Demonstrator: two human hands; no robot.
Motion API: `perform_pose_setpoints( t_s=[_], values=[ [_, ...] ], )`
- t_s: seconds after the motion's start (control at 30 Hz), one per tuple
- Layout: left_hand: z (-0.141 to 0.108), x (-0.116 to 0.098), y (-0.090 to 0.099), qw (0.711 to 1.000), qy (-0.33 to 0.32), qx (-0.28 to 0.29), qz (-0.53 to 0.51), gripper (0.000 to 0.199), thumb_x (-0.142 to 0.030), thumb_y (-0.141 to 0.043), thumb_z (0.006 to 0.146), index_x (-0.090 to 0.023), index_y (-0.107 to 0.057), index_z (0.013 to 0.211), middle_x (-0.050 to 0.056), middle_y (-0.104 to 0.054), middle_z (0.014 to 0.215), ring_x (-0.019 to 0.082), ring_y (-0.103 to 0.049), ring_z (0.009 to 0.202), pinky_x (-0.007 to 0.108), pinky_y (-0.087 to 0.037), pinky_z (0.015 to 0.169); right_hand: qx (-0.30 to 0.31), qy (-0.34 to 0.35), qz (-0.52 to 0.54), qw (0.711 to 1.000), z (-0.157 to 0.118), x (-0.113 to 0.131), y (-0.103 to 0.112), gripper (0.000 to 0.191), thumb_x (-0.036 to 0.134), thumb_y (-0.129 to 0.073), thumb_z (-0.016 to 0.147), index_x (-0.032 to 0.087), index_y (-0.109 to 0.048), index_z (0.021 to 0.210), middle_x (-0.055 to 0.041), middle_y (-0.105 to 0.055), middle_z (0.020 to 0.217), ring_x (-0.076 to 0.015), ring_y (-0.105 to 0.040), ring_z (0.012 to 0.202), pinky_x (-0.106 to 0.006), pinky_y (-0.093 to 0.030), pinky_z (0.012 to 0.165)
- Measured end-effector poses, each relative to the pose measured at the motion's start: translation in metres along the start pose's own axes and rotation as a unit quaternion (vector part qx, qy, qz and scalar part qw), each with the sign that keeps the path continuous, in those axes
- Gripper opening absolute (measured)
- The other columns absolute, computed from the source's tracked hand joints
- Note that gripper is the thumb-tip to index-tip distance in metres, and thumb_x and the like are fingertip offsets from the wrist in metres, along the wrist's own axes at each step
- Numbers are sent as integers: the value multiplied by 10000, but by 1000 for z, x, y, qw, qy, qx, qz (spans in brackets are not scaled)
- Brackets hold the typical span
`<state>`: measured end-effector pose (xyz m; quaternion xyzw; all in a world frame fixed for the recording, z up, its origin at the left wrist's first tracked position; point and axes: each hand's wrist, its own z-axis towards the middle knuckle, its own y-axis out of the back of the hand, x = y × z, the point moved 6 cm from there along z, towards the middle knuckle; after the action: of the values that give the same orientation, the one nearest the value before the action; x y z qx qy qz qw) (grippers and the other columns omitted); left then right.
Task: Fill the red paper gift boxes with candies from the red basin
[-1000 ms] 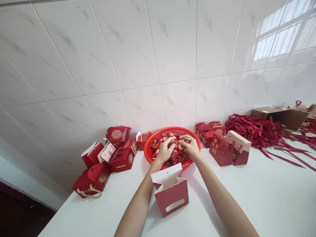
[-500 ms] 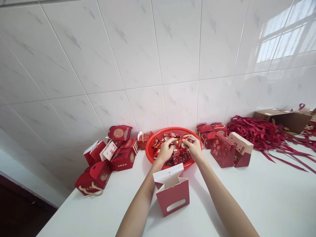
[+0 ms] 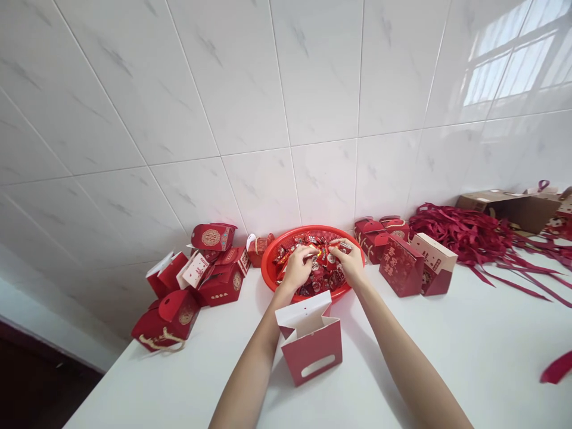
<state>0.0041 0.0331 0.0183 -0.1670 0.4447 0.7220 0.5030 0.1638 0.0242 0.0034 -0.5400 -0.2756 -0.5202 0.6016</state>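
Left: clustered red cardboard boxes (image 3: 220,289). Our left hand (image 3: 298,267), fingers curled, over red-wrapped sweets (image 3: 318,283) in red plastic mesh basket (image 3: 267,275); we cannot tell whether pinching one. Nearer us, open red-and-white cardboard box (image 3: 313,348) upright. Our right hand (image 3: 349,260) over same sweets, thumb near forefinger, hold likewise unclear. Right: dark-red ribbon heap (image 3: 460,235).

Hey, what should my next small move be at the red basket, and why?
Perhaps lift one of the wrapped sweets clear of the red basket with your right hand. Its fingers and those of your left hand are at the sweets, though any grip is too small to tell, and the red box stands nearer you, top open.
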Motion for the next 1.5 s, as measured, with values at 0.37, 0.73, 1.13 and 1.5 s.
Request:
perform_pose_setpoints(
  t_s=[0.37, 0.73, 1.13, 1.5],
  values=[
    [-1, 9, -5, 990, 96, 19, -101, 224, -100, -625, 750, -190, -757, 906, 73, -765, 1032, 219, -721, 915, 364, -570, 896, 8, -9, 1, 1000, 0, 0, 0, 316, 410, -808, 585, 214, -627, 756, 5, -632, 667, -154, -549, 550, -297, -454, 528],
    [-87, -7, 79, 907, 149, -190, -345, 294, -414, -694, 785, -197, -692, 983, 84, -745, 1027, 176, -701, 851, 352, -561, 856, -6, -23, 6, 1000, -2, 1, 0, 303, 391, -801, 570, 207, -641, 750, 2, -642, 657, -174, -595, 574, -307, -486, 539],
    [-148, -60, 56, 973, 89, -161, -139, 308, -472, -637, 870, -202, -773, 810, 96, -685, 1123, 254, -654, 1058, 311, -562, 828, -2, 4, 19, 1000, -3, 6, -3, 304, 380, -826, 512, 200, -651, 684, -10, -656, 711, -166, -586, 619, -302, -486, 577],
    [-158, -41, 36, 958, 170, -122, -195, 542, -529, -677, 804, -183, -683, 1222, 113, -722, 1174, 280, -696, 1031, 328, -578, 822, 45, -16, 35, 998, -9, 24, -11, 339, 404, -838, 530, 198, -642, 716, 8, -625, 638, -142, -544, 524, -273, -439, 490]
  ],
)
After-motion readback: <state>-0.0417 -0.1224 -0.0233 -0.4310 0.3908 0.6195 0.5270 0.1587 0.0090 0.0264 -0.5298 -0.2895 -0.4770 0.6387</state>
